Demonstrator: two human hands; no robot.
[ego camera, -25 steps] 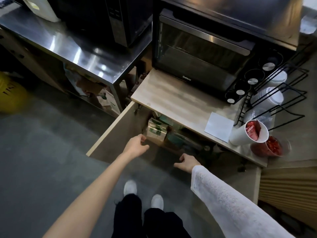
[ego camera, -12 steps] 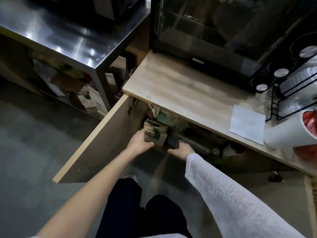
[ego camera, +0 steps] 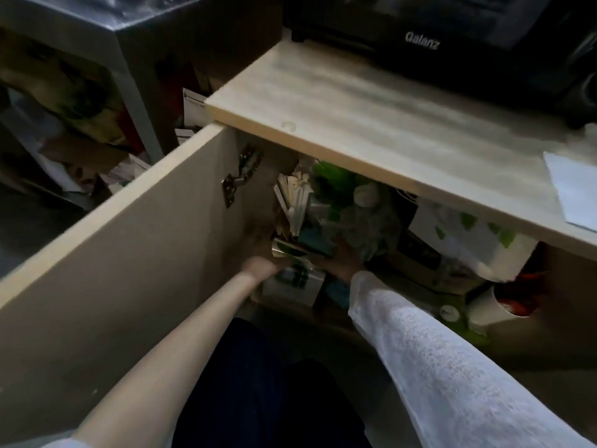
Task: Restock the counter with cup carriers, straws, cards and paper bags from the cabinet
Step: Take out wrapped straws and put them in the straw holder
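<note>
Green-and-white printed box (ego camera: pixel 292 281) is sitting blurred inside the dim cabinet; left hand (ego camera: pixel 263 265) and right hand (ego camera: pixel 342 258) are touching its sides, grip unclear.

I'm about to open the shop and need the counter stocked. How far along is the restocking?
Barely begun. Done: the cabinet door stands open. In hand: the left hand and right hand reach in on either side of a small green-and-white box, though the grip is too dark and blurred to judge. Left: the counter shows only a white sheet, so every supply has yet to come up.
</note>
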